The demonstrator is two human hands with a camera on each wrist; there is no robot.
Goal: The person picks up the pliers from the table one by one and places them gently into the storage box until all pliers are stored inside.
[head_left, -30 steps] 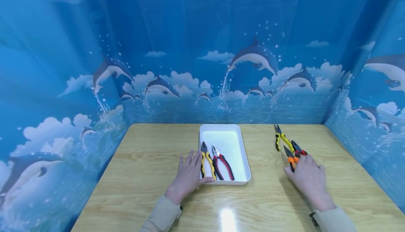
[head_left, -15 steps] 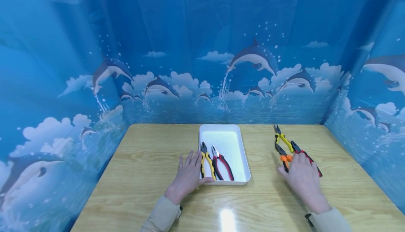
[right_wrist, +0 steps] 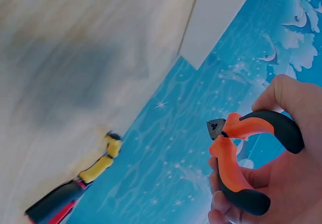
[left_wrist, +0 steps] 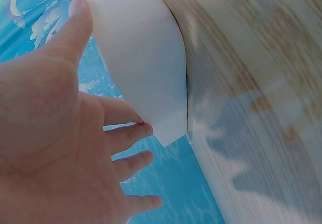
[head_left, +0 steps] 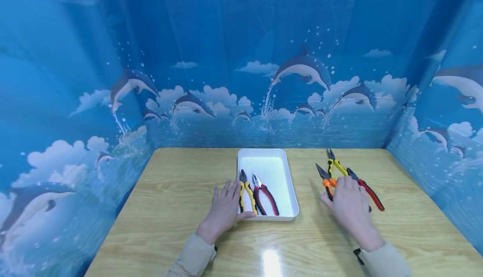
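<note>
My right hand (head_left: pixel 350 203) grips orange-and-black pliers (right_wrist: pixel 232 168) by the handles, their dark jaws pointing away to the left; the right wrist view shows the thumb on one handle and fingers round the other. Beyond that hand, yellow-and-black pliers (head_left: pixel 341 168) and red-and-black pliers (head_left: pixel 371 194) lie on the table. My left hand (head_left: pixel 223 210), its fingers spread, rests against the left side of the white tray (head_left: pixel 293 203). In the tray lie yellow-and-black pliers (head_left: pixel 248 195) and red-and-black pliers (head_left: pixel 268 197), side by side with spread handles.
The wooden table (head_left: pixel 181 176) runs back to a blue curtain (head_left: pixel 226 58) printed with dolphins, which also flanks it on both sides. Bare wood shows between the tray and the right-hand pliers. A bright reflection lies near the front of the table.
My right hand has moved left with the orange-and-black pliers, away from the red-and-black pliers on the table, which now show more of their handles. My left hand has stayed at the tray.
</note>
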